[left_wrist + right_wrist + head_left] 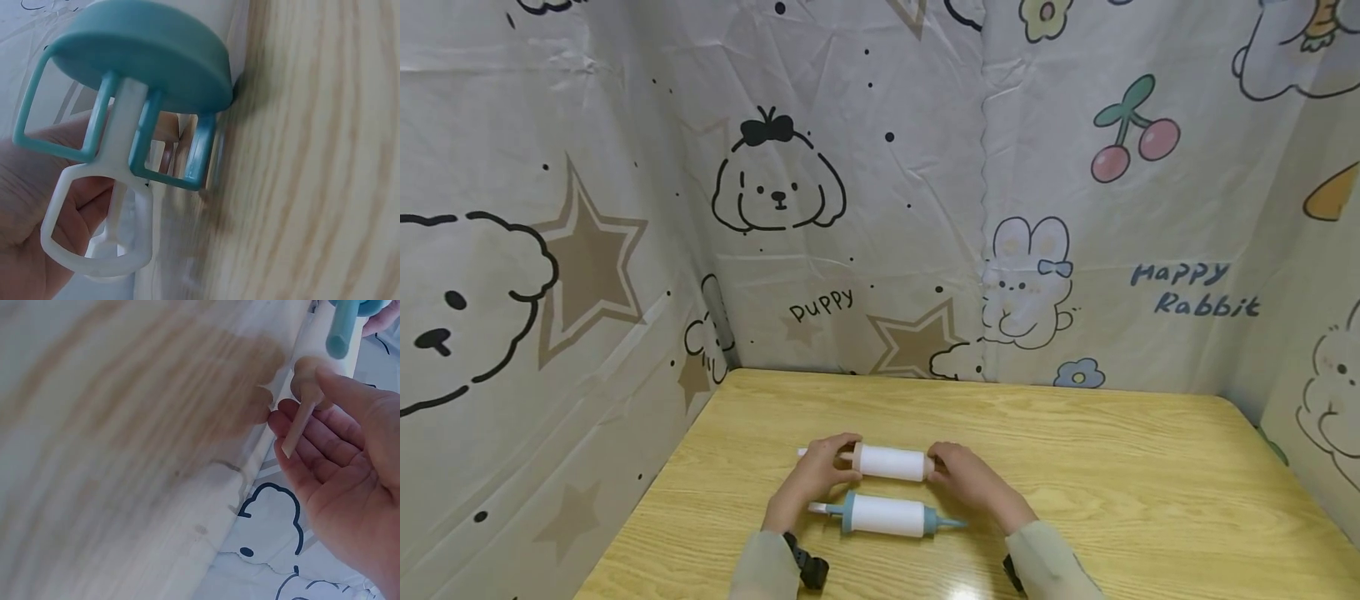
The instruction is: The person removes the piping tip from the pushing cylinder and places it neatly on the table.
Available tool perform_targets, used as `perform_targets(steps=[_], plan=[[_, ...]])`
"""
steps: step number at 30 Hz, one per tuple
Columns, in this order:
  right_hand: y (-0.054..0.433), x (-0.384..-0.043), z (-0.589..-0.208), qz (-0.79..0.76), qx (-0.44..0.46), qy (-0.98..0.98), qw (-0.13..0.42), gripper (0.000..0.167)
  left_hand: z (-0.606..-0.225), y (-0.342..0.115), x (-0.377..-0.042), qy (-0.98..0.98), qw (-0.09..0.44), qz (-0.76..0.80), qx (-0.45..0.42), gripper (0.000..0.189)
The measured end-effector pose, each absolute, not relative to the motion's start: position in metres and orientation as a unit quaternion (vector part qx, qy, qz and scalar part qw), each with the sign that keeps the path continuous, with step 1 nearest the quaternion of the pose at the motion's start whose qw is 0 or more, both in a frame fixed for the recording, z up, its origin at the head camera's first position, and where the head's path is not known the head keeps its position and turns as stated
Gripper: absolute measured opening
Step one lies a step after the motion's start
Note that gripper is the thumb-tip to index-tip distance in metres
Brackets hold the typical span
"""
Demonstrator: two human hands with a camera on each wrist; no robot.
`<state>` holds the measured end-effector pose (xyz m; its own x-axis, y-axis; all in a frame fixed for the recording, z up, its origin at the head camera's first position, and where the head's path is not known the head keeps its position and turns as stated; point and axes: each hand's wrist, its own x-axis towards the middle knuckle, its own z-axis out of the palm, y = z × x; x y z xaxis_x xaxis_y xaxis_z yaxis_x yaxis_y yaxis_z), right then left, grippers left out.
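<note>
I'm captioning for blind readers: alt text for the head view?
A left hand and right hand grip opposite ends of a white cylindrical tube with beige ends at a yellow wood-grain table. Nearer the camera lies a similar white tube with teal ends.

Soft, slightly dim light is filling the head view, while a small white glare is shining off the pale yellow wood-grain surface (1150,483) at the lower edge. The cream printed fabric walls (917,208) are showing gentle crease shading. In the left wrist view, a shadow is darkening the underside of the round teal plastic flange (140,59). Both wrist views are rendering the wood grain blurrily; the right is looking washed-out and hazy.
</note>
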<state>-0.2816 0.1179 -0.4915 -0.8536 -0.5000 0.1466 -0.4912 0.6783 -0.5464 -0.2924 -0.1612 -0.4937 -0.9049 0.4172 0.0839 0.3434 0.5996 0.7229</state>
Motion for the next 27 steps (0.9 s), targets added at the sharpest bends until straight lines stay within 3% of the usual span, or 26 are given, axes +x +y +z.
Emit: perform_targets(steps=[14,27], plan=[[0.128,-0.285,-0.492,-0.376,-0.272,0.886,0.002,0.023,-0.477,-0.164,-0.287,0.901,0.013,0.381,0.207,0.057],[0.14,-0.282,-0.485,-0.394,-0.291,0.869,-0.076,0.027,-0.456,-0.162,-0.283,0.896,-0.023,0.375,0.236,0.053]])
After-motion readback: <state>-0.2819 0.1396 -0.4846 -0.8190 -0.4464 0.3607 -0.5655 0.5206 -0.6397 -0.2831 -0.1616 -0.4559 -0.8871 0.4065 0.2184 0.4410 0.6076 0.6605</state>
